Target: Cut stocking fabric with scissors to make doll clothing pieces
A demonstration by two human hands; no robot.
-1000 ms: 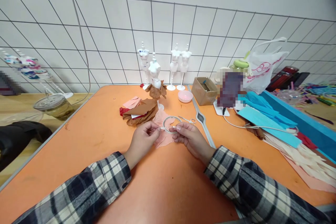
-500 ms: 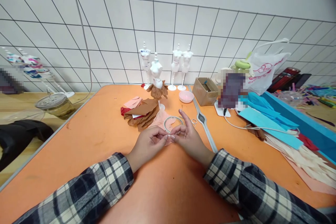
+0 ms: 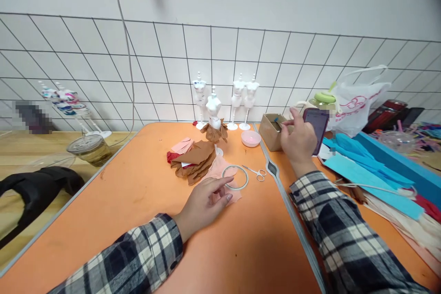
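My left hand (image 3: 206, 198) rests low over the orange table, thumb and forefinger apart, with nothing visible between them. Its fingertips are at a piece of thin pink fabric (image 3: 235, 196) and the near edge of a thin pale ring (image 3: 246, 178). Small scissors (image 3: 261, 175) lie just right of the ring. At the right, my right hand (image 3: 299, 140) is raised beside the cardboard box (image 3: 271, 135), in front of a phone (image 3: 317, 124). Its fingers are bent together in what looks like a pinch; anything between them is too small to make out.
Brown cloth pieces (image 3: 195, 161) are stacked left of the ring. Several white dress-form stands (image 3: 213, 108) are along the wall, one with brown fabric round its base. A pink bowl (image 3: 251, 138) is near the box. Blue fabric (image 3: 372, 183) and a cable lie to the right.
My hands were together in a pinch over the pink fabric. My right hand has moved up and right to the box; my left has stayed and its fingers have parted. The view has tilted up.
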